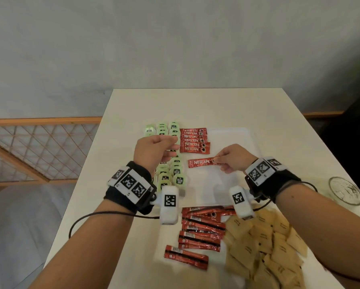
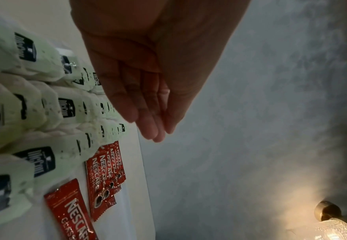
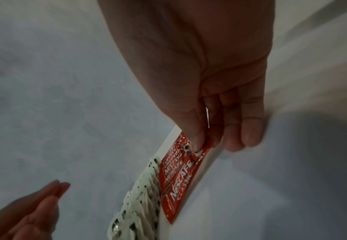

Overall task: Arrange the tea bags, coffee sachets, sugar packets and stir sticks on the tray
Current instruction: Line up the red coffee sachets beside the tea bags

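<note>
A white tray [image 1: 212, 184] lies in the middle of the table. Green tea bags [image 1: 176, 178] [image 2: 45, 113] stand in rows along its left side. Beside them at the far end is an overlapping row of red coffee sachets [image 1: 193, 140] [image 2: 105, 175]. My right hand [image 1: 216, 160] [image 3: 201, 146] pinches the right end of one more red sachet [image 1: 201, 163] [image 3: 178, 186] low over the tray, just in front of that row. My left hand [image 1: 174, 144] [image 2: 154, 126] hovers above the tea bags with relaxed fingers and holds nothing. No stir sticks are in view.
Loose red sachets [image 1: 200, 228] lie in a heap on the table in front of the tray. A pile of brown sugar packets [image 1: 268, 247] sits to their right. A glass bowl [image 1: 345, 190] stands near the table's right edge.
</note>
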Available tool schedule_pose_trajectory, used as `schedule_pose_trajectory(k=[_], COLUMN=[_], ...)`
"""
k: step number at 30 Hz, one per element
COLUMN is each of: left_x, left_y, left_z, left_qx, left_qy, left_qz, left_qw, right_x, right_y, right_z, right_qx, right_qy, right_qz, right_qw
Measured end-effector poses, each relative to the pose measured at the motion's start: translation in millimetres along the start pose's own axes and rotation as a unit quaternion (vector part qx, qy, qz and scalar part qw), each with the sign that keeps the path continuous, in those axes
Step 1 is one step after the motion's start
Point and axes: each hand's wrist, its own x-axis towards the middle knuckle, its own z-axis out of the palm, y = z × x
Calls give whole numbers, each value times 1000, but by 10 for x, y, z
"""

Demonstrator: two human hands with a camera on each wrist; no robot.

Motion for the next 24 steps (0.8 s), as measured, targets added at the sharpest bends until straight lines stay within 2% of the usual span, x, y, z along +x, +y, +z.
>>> schedule_pose_trajectory(k=[7, 13, 18, 21, 24], left_x=[90, 163, 138, 48, -136], left_y=[-73, -82, 9, 27, -44], left_z=[34, 41, 49, 78, 107], left_qx=[41, 61, 103, 177, 304], left_qy=[-17, -23, -48, -79, -127], left_qz=[8, 15, 47, 94, 153], left_qw=[999, 998, 992, 976, 932], right_x=[196, 281, 206, 39, -233], right_y=[-138, -182, -217, -182, -60], right_z=[180, 198, 173, 152, 149], right_qx=[-6, -18, -24, -9, 19], right_qy=[65, 72, 79, 90, 67], right_qz=[9, 10, 1, -21, -61], right_qw=[998, 997, 997, 996, 996])
